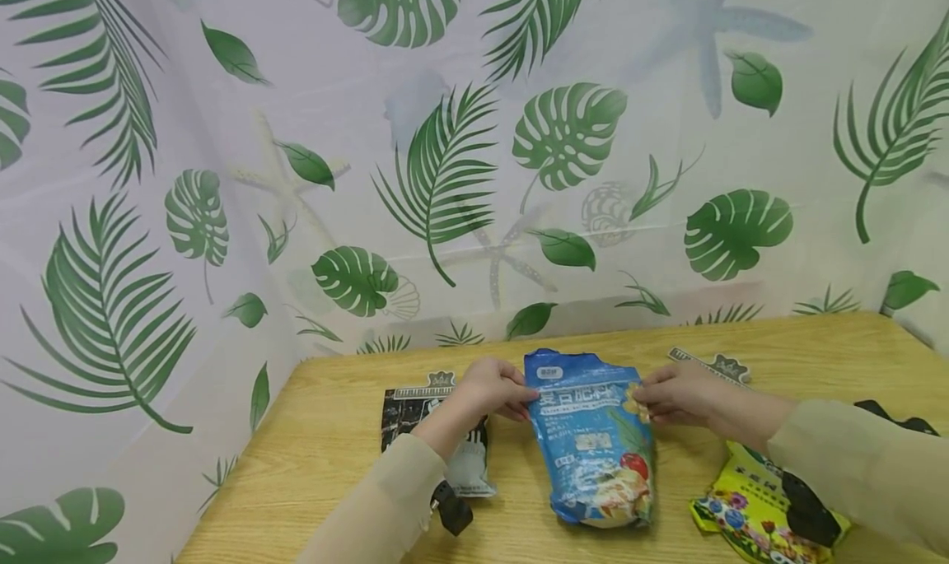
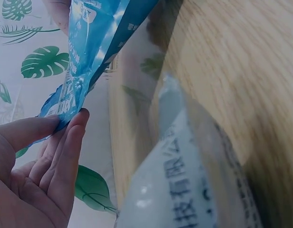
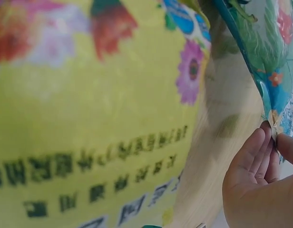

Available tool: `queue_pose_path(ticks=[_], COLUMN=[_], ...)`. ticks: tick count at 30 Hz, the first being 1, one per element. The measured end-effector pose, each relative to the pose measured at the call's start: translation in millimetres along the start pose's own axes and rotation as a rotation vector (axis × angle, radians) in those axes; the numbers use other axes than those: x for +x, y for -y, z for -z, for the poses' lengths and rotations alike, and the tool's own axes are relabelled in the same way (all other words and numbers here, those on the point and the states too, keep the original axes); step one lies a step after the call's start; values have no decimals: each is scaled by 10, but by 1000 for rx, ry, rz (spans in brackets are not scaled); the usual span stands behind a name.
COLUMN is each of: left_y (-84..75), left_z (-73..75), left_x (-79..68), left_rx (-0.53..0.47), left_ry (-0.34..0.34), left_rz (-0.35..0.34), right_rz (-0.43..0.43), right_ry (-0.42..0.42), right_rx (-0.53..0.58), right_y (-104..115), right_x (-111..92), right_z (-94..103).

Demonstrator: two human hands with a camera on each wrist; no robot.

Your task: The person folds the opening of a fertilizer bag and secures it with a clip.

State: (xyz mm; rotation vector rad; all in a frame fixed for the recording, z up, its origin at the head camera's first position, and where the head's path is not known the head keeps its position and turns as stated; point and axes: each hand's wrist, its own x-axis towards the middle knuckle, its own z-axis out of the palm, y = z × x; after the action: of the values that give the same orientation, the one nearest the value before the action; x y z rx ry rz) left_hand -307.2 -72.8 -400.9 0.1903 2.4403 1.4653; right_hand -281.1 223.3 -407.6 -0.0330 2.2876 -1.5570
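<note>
A blue plastic bag (image 1: 593, 440) with printed lettering and pictures of food stands in the middle of the wooden table. At its upper left edge my left hand (image 1: 495, 389) pinches the film between thumb and fingers. My right hand (image 1: 682, 395) pinches the opposite upper edge. In the left wrist view the left thumb and fingers close on the crumpled blue bag corner (image 2: 65, 111). In the right wrist view the right fingertips grip the bag's side seam (image 3: 274, 124). The bag's back is hidden.
A black and white bag (image 1: 469, 461) lies left, partly behind my left forearm. A yellow flower-printed bag (image 1: 756, 506) lies right, partly under my right sleeve. Flat tags (image 1: 730, 368) show behind my right hand. A leaf-patterned curtain (image 1: 474, 177) lines the table's (image 1: 296, 465) back.
</note>
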Motion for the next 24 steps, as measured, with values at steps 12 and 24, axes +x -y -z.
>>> queue_pose_path(ticks=[12,24], left_y=[-67,-107], left_z=[96,166], left_x=[-25,-16], left_rx=[-12,4], left_ry=[-5,-44], left_rz=[-11,-30], right_rz=[40,94], right_ry=[1,-14], right_rx=[-48,-71], right_y=[105,232], right_x=[-12,-58], right_z=[12,7])
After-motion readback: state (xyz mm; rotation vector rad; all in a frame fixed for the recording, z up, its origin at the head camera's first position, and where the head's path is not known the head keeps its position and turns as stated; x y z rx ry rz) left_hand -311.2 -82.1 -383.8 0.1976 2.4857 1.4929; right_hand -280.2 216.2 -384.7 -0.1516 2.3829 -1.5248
